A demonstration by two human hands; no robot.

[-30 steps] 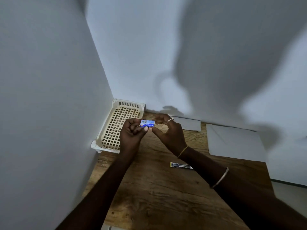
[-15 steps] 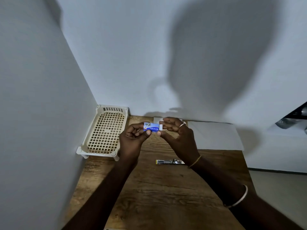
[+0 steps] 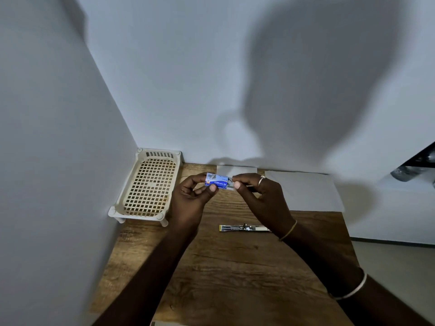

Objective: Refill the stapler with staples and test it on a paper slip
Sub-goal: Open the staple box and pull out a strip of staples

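A small blue staple box (image 3: 215,181) is held up over the wooden table (image 3: 235,267). My left hand (image 3: 190,198) pinches the box's left end between thumb and fingers. My right hand (image 3: 259,196) pinches the pale inner tray (image 3: 230,185) that sticks out a little at the box's right end. The stapler (image 3: 243,228) lies flat and opened out on the table below my right wrist, which hides its right end. A small white paper slip (image 3: 231,171) lies at the back by the wall, partly behind my hands.
A cream plastic basket (image 3: 150,184) with a grid floor stands in the back left corner. A larger white sheet (image 3: 306,191) lies at the back right. White walls close in the left and back sides. The table's right edge drops to a pale floor.
The camera swung so the scene sits more centred. The box's inner tray now sticks out at the right end between my right fingers; both hands keep the box over the table.
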